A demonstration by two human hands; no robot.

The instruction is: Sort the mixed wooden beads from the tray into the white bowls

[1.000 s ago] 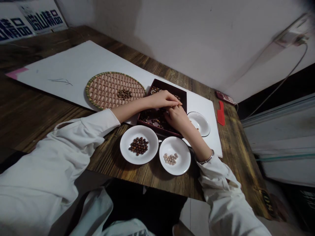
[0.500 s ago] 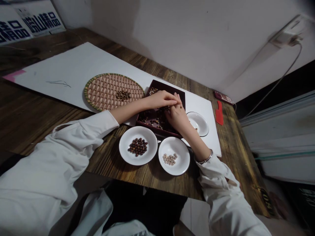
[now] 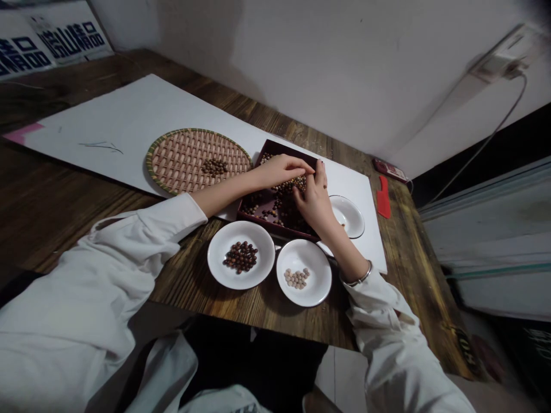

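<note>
Over the dark red tray, which holds many brown and tan beads, both my hands work close together. My left hand reaches across from the left, its fingers stretched toward the right hand; nothing can be made out in it. My right hand is at the tray's right side, fingers bent and partly apart, with no bead visible in it. In front of the tray, a white bowl holds dark brown beads, and another white bowl holds pale beads.
Left of the tray lies a round woven mat with a pile of brown beads. A third white dish sits behind my right wrist. Further right are a red comb-like piece and a dark red box near the wall.
My right hand's fingers have shifted slightly right and spread away from the left hand. More beads in the tray now show between the hands.
</note>
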